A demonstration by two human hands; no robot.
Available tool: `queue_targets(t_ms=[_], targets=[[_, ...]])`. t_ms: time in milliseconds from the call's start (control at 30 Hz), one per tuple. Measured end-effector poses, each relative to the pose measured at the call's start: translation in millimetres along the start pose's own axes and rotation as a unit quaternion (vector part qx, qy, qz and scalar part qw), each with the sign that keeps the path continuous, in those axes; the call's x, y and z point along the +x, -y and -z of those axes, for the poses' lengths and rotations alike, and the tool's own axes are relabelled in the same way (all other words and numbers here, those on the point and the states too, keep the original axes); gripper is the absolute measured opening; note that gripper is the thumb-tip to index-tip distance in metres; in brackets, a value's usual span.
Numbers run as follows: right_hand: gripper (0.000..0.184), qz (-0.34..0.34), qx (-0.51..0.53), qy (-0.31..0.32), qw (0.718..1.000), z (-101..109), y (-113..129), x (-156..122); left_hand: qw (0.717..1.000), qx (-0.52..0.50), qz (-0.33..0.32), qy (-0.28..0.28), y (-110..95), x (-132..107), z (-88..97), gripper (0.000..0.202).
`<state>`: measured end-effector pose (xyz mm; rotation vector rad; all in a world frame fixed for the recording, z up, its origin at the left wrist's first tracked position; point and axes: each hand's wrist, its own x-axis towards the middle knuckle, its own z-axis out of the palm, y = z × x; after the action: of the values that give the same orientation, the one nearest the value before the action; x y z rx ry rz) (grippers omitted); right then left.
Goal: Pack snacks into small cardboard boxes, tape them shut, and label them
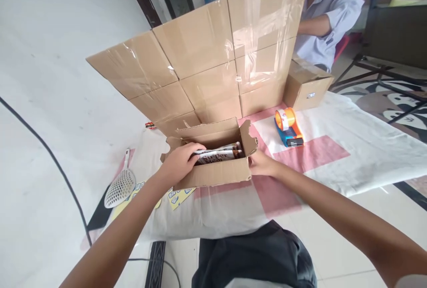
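An open cardboard box point(213, 177) sits on the cloth-covered table in front of me, its flaps standing up. Inside it lie white packets point(218, 155) with dark printed lettering and brown ends. My left hand point(180, 161) reaches over the box's left end, its fingers and thumb closed around the left end of the packets. Against the outer right side of the box is my right hand point(262, 163), gripping the wall below the right flap; some of its fingers are hidden.
A tall panel of taped cardboard point(207, 83) stands behind the box. An orange and blue tape dispenser point(288, 127) and a closed carton point(308, 85) are to the right. At left lies a white perforated scoop point(122, 188), near yellow printed sheets point(180, 196). Another person point(328, 25) is beyond the panel.
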<state>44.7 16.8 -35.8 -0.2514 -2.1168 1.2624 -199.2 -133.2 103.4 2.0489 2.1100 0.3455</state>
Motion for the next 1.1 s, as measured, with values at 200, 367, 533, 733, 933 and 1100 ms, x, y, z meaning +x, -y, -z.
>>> queue_targets(t_ms=[200, 367, 533, 733, 933, 1100], targets=[[0.111, 0.094, -0.083, -0.042, 0.991, 3.6, 2.5, -2.9, 0.966, 0.12, 0.002, -0.23, 9.5, -16.1, 6.5, 0.023], [0.088, 0.154, -0.1, -0.043, 0.982, 9.6, 15.0, -2.4, 0.936, -0.147, -0.038, -0.318, 54.7, -66.3, -41.3, 0.118], [0.077, 0.141, -0.075, -0.024, 0.987, 7.5, 35.2, 7.3, 0.964, -0.156, -0.11, -0.188, 67.7, -91.3, -75.7, 0.125], [0.063, 0.119, -0.109, -0.036, 0.986, 8.3, 32.1, 12.2, 0.896, -0.165, 0.078, -0.406, 48.0, -59.3, -67.9, 0.056], [0.09, 0.151, -0.136, -0.032, 0.979, 15.3, 31.6, 15.6, 0.948, -0.035, -0.011, -0.315, 27.5, -33.1, -48.8, 0.051], [0.074, 0.136, -0.181, -0.02, 0.974, 16.9, 39.6, 18.3, 0.959, 0.096, -0.103, -0.245, 8.5, -37.6, -51.9, 0.06]])
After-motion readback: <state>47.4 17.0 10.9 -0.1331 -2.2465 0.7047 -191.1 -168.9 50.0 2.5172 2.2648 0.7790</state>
